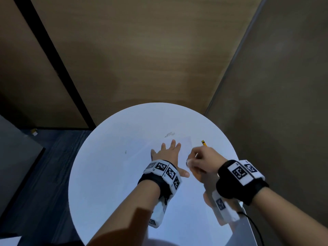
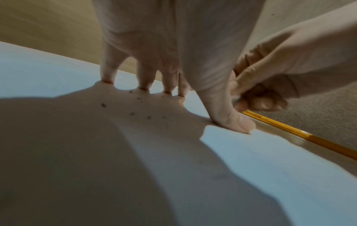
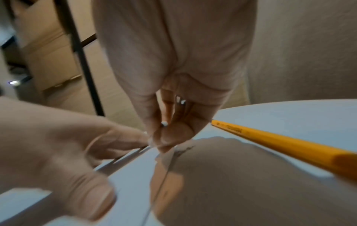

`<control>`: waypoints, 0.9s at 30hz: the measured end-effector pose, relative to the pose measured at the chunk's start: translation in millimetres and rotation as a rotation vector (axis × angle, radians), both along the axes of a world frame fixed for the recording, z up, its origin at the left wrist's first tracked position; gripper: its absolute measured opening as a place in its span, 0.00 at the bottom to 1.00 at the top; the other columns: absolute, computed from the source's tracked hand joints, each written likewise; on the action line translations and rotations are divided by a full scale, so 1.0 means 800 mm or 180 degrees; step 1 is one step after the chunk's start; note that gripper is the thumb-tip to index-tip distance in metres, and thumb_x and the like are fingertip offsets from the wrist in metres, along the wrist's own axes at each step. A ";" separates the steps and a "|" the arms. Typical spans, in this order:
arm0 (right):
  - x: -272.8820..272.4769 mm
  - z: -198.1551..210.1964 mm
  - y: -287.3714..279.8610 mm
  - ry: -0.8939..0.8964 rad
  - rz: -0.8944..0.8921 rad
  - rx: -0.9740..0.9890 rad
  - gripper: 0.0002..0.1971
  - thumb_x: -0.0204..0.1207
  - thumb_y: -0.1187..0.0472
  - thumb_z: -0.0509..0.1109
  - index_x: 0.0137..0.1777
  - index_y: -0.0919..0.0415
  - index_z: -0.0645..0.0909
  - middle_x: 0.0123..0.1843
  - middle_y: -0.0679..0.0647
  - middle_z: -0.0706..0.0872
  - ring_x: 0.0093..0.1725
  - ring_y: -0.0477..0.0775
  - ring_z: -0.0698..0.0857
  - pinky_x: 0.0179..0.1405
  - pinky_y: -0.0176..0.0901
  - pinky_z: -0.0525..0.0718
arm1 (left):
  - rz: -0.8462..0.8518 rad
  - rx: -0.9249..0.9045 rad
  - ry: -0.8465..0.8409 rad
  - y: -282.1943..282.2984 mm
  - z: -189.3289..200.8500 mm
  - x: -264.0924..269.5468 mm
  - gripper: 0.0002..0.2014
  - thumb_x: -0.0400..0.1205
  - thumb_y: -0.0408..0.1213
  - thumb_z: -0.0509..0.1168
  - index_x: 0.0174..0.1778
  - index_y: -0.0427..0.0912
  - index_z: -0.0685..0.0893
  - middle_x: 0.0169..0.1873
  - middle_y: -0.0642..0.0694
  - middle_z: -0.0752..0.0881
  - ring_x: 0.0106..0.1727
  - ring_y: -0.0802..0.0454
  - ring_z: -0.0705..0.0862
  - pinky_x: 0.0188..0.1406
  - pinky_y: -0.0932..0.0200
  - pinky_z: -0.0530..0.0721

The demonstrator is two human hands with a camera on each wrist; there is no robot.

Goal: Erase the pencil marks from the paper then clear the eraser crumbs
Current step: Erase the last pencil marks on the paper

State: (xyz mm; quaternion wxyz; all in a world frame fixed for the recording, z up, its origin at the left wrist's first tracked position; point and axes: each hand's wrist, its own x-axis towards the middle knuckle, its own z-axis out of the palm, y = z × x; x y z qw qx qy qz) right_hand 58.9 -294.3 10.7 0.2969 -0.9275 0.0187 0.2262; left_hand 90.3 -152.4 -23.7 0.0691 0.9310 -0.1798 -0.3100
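A white paper sheet [image 1: 184, 148] lies on the round white table [image 1: 110, 174], faint against it. My left hand [image 1: 167, 153] presses flat on the sheet with fingers spread [image 2: 144, 82]. Dark eraser crumbs [image 2: 135, 107] lie scattered under its palm, and more crumbs [image 1: 169, 134] sit beyond the fingertips. My right hand [image 1: 200, 162] hovers curled just right of the left thumb. It pinches a small white eraser [image 1: 188, 162], mostly hidden by the fingers [image 3: 170, 136]. A yellow pencil [image 1: 204, 143] rests on the table behind the right hand.
A tiny dark mark [image 1: 125, 152] shows on the tabletop left of the hands. Brown wall panels [image 1: 142, 59] stand close behind the table. Dark floor [image 1: 44, 174] lies to the left. A black cable [image 1: 253, 226] trails from the right wristband.
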 end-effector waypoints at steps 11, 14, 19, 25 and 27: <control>0.014 -0.016 0.016 -0.0365 0.0048 -0.0484 0.04 0.78 0.62 0.66 0.45 0.61 0.79 0.49 0.57 0.85 0.50 0.55 0.83 0.45 0.39 0.77 | -0.0120 0.0177 0.0045 -0.007 0.004 0.005 0.53 0.72 0.62 0.71 0.82 0.57 0.40 0.83 0.50 0.37 0.83 0.35 0.45 0.72 0.25 0.57; 0.002 -0.010 0.008 -0.0064 0.0358 -0.0448 0.09 0.77 0.62 0.67 0.36 0.55 0.75 0.42 0.51 0.82 0.43 0.49 0.80 0.33 0.29 0.72 | -0.0132 0.0225 0.0038 -0.009 0.004 0.006 0.53 0.72 0.62 0.71 0.83 0.58 0.40 0.83 0.50 0.37 0.83 0.35 0.46 0.71 0.26 0.59; 0.025 -0.014 0.014 -0.0559 -0.0354 -0.0251 0.06 0.77 0.61 0.67 0.48 0.64 0.82 0.49 0.59 0.86 0.50 0.57 0.83 0.43 0.40 0.76 | -0.0180 0.0241 0.0018 -0.007 0.003 0.005 0.54 0.72 0.63 0.70 0.82 0.57 0.38 0.83 0.49 0.36 0.83 0.35 0.45 0.70 0.25 0.59; -0.001 -0.008 0.016 -0.0056 0.0566 -0.0509 0.03 0.78 0.60 0.66 0.44 0.58 0.76 0.51 0.56 0.86 0.47 0.51 0.80 0.38 0.35 0.71 | -0.0153 0.0273 -0.0004 -0.009 0.001 0.007 0.52 0.74 0.58 0.71 0.82 0.58 0.40 0.83 0.49 0.37 0.83 0.35 0.46 0.70 0.27 0.60; 0.011 -0.004 0.016 -0.0110 0.0428 -0.0416 0.02 0.77 0.61 0.67 0.44 0.59 0.78 0.51 0.57 0.86 0.49 0.52 0.82 0.39 0.35 0.71 | -0.0172 0.0215 0.0033 -0.008 0.001 0.006 0.54 0.72 0.61 0.72 0.82 0.59 0.39 0.83 0.50 0.37 0.83 0.35 0.45 0.71 0.26 0.59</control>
